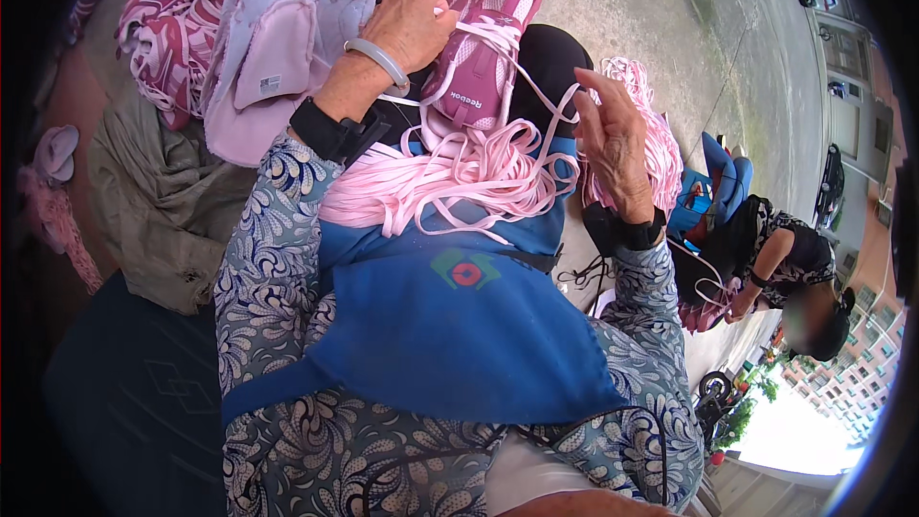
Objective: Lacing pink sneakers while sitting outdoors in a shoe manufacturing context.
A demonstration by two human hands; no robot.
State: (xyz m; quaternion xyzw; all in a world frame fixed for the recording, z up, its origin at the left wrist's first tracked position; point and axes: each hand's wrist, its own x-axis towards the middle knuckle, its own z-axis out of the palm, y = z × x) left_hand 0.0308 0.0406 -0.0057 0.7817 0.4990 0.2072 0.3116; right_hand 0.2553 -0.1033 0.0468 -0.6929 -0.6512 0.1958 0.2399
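A pink sneaker (474, 86) with white mesh panels rests near my knees, its toe pointing away. A pale pink shoelace (493, 36) is threaded through part of it. My left hand (412, 29), a pale bangle on its wrist, is closed at the shoe's left side with a bit of lace at its fingertips. To the right of the shoe, my right hand (615, 139) has curled fingers, and the lace runs from the shoe to its fingertips. On the blue apron (459, 345) over my lap lies a loose heap of pale pink laces (431, 182).
Several pink sneakers (163, 48) are piled at the far left, beside an upturned pale lavender hat-like piece (287, 48). Another lace bundle (653, 148) hangs beyond my right hand. A seated person (785, 254) handles a pink shoe at the right. Grey-brown cloth (158, 201) lies left.
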